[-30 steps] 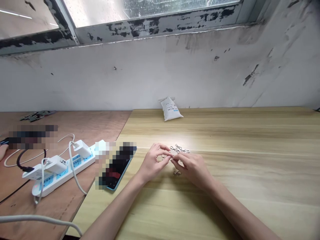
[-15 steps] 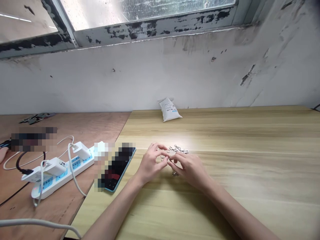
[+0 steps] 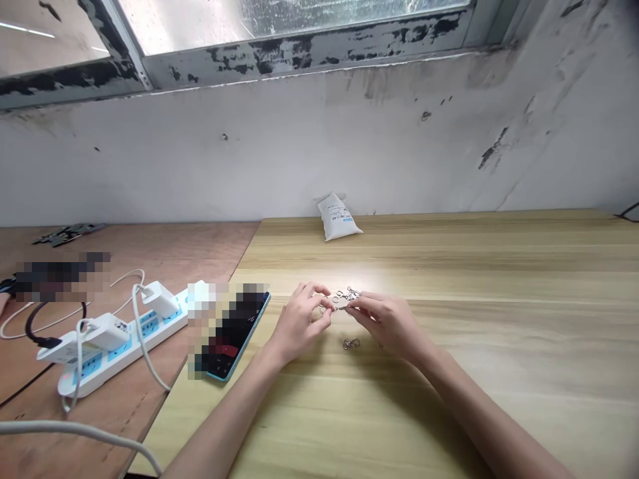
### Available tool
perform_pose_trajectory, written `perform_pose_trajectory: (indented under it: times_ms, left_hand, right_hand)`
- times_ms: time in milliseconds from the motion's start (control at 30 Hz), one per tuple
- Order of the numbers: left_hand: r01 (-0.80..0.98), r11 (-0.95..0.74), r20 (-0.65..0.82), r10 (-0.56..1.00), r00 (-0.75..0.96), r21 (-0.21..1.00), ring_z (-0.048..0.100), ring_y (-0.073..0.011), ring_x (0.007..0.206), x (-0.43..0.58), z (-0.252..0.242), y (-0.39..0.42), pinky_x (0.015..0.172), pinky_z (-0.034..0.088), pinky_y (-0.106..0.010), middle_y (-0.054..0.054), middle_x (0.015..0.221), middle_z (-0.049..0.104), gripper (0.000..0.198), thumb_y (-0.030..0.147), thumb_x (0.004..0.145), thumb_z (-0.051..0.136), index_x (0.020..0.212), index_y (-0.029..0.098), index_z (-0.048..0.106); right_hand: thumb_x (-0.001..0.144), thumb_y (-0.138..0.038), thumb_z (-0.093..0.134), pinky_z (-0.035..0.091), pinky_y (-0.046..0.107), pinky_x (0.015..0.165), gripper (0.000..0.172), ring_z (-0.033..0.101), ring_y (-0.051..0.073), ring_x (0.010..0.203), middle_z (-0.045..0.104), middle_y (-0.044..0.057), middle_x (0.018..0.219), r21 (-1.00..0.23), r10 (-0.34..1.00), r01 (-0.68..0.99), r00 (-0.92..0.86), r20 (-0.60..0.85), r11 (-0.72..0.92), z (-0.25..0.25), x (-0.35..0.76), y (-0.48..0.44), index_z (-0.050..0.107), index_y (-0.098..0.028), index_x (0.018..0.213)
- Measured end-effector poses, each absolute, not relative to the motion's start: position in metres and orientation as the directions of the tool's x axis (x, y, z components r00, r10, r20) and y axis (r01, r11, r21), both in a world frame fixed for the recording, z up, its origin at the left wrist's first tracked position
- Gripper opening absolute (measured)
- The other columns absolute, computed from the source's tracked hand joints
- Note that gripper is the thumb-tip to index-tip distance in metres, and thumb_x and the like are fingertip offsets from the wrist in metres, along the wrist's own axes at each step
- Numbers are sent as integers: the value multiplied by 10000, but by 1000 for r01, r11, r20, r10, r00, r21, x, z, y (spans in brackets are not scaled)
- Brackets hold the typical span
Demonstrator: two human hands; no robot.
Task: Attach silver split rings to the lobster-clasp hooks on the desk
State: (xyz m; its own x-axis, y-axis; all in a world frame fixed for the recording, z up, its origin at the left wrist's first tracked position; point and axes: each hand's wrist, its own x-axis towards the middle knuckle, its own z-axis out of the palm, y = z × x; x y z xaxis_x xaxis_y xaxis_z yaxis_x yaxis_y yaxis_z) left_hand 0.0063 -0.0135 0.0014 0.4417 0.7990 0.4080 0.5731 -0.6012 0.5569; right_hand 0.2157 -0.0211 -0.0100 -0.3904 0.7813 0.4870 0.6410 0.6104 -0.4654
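My left hand (image 3: 302, 320) and my right hand (image 3: 383, 324) meet above a light wooden desk (image 3: 439, 266). Their fingertips pinch a small metal clasp (image 3: 338, 307) between them, though the fingers hide part of it. Just beyond the fingertips lies a tangled bunch of silver metal rings and clasps (image 3: 347, 295). A separate small metal clasp (image 3: 351, 343) rests on the wood below the gap between my hands.
A smartphone (image 3: 234, 336) with a blue edge lies left of my left hand. Farther left, a white power strip (image 3: 107, 349) with plugged-in chargers and cables sits on a plywood table (image 3: 150, 256). A white sachet (image 3: 339, 217) leans against the wall.
My right hand has drawn slightly rightward and back, leaving the lone clasp on the desk more exposed. The bunch of rings looks smaller beyond my fingertips, and the view has shifted slightly.
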Motion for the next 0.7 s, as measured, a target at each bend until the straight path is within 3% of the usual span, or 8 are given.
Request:
perform_pose_trajectory:
  times_ms: [100,200,367,500,567,700]
  left_hand:
    - [589,-625,363,779,511,512,532,-233,1089,6,-4,-14,922,463,-401,-57,1115,608,118,130,859,551,873,210,638]
    - [616,-651,334,758,560,443,526,-242,1097,5,-5,-14,908,468,-413,-66,1137,602,105,143,867,550,885,205,633]
    - [703,-645,389,755,528,299,531,-251,1072,-2,-5,-7,884,455,-423,-72,1128,619,116,164,884,559,878,205,667]
    - [718,-643,418,748,515,267,547,-244,1021,-6,-3,-4,850,460,-405,-63,1081,644,114,164,868,587,841,210,688]
    - [714,-650,419,742,523,260,553,-243,1004,-7,-1,-4,847,460,-407,-64,1059,651,115,171,871,582,852,209,689]
    - [618,-735,420,672,610,279,572,-225,980,0,2,-10,847,464,-387,-66,1032,651,119,217,888,568,930,206,679]
  right_hand:
    - [982,-253,428,293,248,531,296,516,117,585,642,32,697,-329,704,652,-467,535,683,-7,207,-30,708,-217,891]
    - [989,-210,385,306,246,534,328,542,119,602,661,35,723,-278,631,591,-551,546,757,-5,195,-38,705,-222,916]
    - [982,-271,431,380,244,570,273,573,124,614,690,46,851,-438,773,672,-335,539,597,-15,216,-16,699,-227,1006]
    - [941,-329,487,380,262,538,256,566,138,587,679,50,870,-471,862,777,-177,474,418,-28,247,7,724,-232,950]
    - [912,-334,527,383,263,536,226,591,163,663,663,53,877,-448,883,815,-153,444,367,-32,252,11,733,-241,922]
    - [894,-268,542,454,312,706,205,579,215,861,638,76,875,-423,871,801,-231,434,423,-33,246,10,738,-219,926]
